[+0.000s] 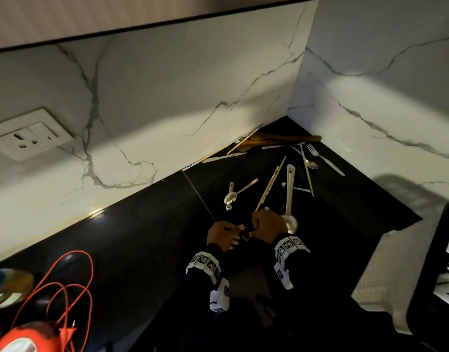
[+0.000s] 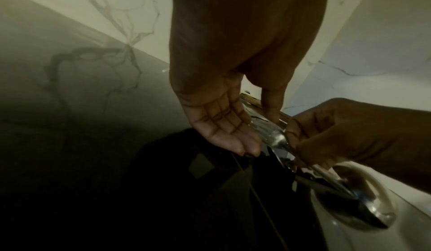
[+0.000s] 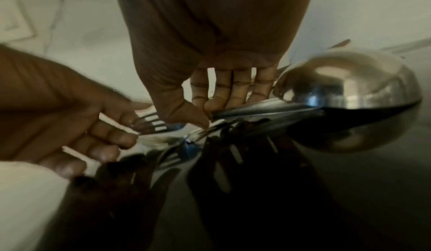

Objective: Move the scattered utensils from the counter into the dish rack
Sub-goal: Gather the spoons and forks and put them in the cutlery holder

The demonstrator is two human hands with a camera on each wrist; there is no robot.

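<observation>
Both hands meet low over the black counter [image 1: 147, 240]. My left hand [image 1: 222, 236] holds the tine end of a metal fork [image 3: 149, 125] between its fingers [image 3: 121, 137]. My right hand [image 1: 267, 224] pinches the handle end with thumb and fingertips [image 3: 198, 118]. A steel ladle [image 1: 290, 194] lies beside the right hand, its bowl [image 3: 345, 92] touching the counter. Chopsticks [image 1: 269, 186], two spoons [image 1: 231, 196], a second fork [image 1: 325, 158] and a wooden spoon [image 1: 276, 139] lie scattered towards the corner.
Marble walls [image 1: 193, 97] close the corner behind the utensils. A dark rack frame [image 1: 446, 262] stands at the right edge on a white mat [image 1: 386, 270]. A red cable [image 1: 66, 288] and a wall socket [image 1: 27, 135] are at the left.
</observation>
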